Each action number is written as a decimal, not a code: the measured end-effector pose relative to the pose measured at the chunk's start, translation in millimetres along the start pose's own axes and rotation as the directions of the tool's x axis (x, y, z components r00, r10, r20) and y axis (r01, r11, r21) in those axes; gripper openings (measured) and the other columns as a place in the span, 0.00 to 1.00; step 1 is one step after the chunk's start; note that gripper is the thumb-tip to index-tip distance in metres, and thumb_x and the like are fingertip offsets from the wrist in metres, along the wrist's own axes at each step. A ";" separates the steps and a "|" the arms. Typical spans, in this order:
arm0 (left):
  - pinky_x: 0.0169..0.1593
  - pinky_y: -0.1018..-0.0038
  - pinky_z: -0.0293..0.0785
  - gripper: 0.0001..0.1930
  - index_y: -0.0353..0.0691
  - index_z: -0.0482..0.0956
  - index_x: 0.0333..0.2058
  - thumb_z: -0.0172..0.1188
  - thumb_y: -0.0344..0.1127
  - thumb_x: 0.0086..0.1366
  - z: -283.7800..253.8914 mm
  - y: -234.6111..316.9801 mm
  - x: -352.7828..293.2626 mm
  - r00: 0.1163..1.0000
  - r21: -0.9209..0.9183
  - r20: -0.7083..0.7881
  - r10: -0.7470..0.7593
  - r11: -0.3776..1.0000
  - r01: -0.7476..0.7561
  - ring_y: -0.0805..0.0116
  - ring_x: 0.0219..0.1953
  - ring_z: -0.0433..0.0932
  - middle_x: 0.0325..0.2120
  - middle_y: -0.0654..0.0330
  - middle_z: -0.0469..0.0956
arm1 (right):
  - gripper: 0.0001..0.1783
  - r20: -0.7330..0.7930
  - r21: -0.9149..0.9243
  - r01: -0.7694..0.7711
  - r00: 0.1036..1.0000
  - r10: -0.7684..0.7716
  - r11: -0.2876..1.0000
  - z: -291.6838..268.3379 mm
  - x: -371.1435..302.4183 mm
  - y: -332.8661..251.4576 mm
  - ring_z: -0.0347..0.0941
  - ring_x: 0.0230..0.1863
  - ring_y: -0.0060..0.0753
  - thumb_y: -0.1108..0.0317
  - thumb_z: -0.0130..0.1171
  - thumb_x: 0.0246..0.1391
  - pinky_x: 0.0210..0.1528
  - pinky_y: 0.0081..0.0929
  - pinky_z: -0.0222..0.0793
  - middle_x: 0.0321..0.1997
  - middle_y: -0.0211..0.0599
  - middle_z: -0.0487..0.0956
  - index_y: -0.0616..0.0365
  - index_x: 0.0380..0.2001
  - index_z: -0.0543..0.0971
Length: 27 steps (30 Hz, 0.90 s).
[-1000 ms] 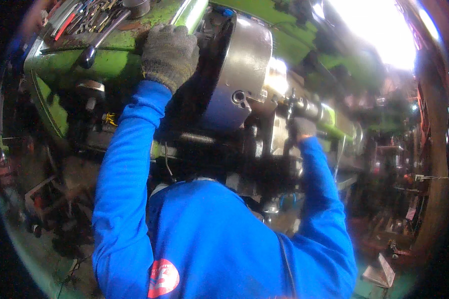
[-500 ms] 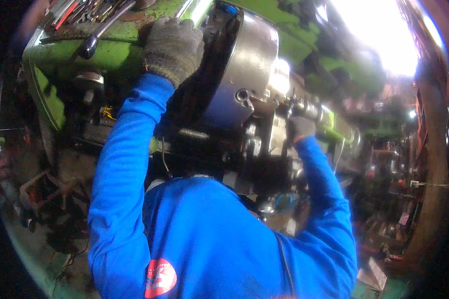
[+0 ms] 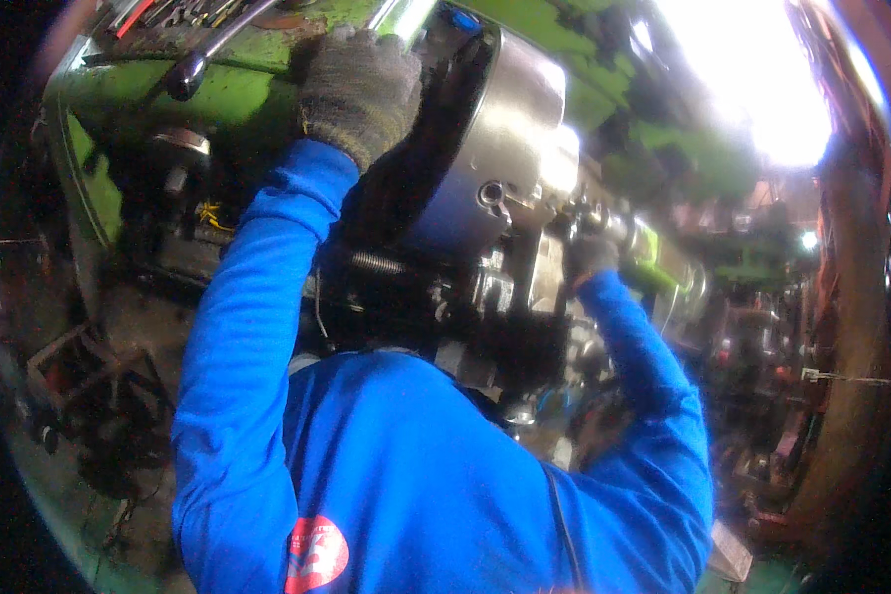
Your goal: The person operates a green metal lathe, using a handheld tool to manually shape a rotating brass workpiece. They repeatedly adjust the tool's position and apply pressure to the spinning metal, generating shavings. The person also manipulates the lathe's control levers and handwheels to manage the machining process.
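Lathe chuck (image 3: 505, 119) beside left hand (image 3: 361, 94)

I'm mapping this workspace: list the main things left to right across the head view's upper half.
Dark lever knob, gloved left hand, large metal chuck, gloved right hand, bright light, brown post.

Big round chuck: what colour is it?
The chuck is silvery grey, bluish lower down; best in head view.

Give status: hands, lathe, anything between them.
Left hand gloved, at green headstock. Right hand gloved, near tailstock, grip unclear. Large lathe chuck between hands.
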State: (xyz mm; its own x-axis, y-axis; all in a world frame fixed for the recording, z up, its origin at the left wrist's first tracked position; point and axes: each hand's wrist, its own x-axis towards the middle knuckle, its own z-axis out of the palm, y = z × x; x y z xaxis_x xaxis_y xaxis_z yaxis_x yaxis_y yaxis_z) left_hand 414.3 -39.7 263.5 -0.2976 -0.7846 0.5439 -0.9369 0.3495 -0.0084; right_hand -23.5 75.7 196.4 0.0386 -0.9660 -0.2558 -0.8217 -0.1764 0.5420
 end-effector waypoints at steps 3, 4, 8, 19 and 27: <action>0.51 0.53 0.71 0.10 0.47 0.86 0.34 0.58 0.42 0.65 -0.1 0.9 0.0 1.000 -0.016 -0.003 -0.014 1.000 0.014 0.55 0.42 0.81 0.35 0.58 0.82 | 0.13 0.155 0.067 -0.091 0.985 0.079 0.994 -22.3 -6.8 -1.4 0.86 0.42 0.52 0.62 0.58 0.55 0.44 0.49 0.80 0.39 0.48 0.87 0.53 0.34 0.89; 0.51 0.53 0.71 0.10 0.47 0.85 0.34 0.58 0.42 0.64 1.3 2.3 0.4 0.999 -0.032 -0.014 -0.051 0.998 0.050 0.54 0.42 0.81 0.35 0.58 0.82 | 0.13 0.190 0.105 -0.122 0.977 0.101 0.987 -24.3 -7.9 -0.4 0.85 0.44 0.53 0.61 0.58 0.55 0.45 0.50 0.80 0.40 0.48 0.87 0.52 0.35 0.89; 0.51 0.53 0.71 0.09 0.47 0.85 0.33 0.59 0.42 0.64 4.9 -1.1 -0.5 0.999 0.011 -0.043 0.020 1.000 -0.020 0.54 0.42 0.80 0.35 0.57 0.82 | 0.13 0.320 0.216 -0.188 0.941 0.112 0.958 -24.6 -5.9 3.6 0.83 0.48 0.55 0.60 0.58 0.58 0.51 0.50 0.78 0.44 0.50 0.86 0.51 0.40 0.87; 0.52 0.53 0.70 0.10 0.47 0.85 0.32 0.59 0.43 0.64 -9.5 2.8 -0.6 1.000 -0.003 0.001 -0.018 1.000 0.018 0.53 0.42 0.80 0.36 0.56 0.82 | 0.17 0.272 0.653 -0.141 0.961 -0.057 0.744 69.7 22.0 43.1 0.81 0.47 0.57 0.54 0.58 0.63 0.51 0.48 0.74 0.43 0.53 0.85 0.56 0.42 0.85; 0.52 0.54 0.71 0.09 0.48 0.86 0.33 0.59 0.42 0.63 -18.3 7.2 3.2 1.000 -0.040 0.023 -0.013 0.999 0.014 0.54 0.42 0.81 0.35 0.57 0.82 | 0.17 0.088 0.362 0.190 0.968 -0.236 0.913 140.6 44.6 77.3 0.82 0.46 0.57 0.56 0.58 0.59 0.49 0.48 0.75 0.44 0.52 0.85 0.57 0.40 0.86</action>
State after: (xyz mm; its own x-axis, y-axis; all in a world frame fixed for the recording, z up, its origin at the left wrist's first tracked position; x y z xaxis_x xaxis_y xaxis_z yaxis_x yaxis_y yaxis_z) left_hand 409.9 -30.4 280.5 -0.2898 -0.8004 0.5248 -0.9327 0.3591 0.0326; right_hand -165.2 45.5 114.4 0.1813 -0.8765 -0.4459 -0.9485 -0.2756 0.1560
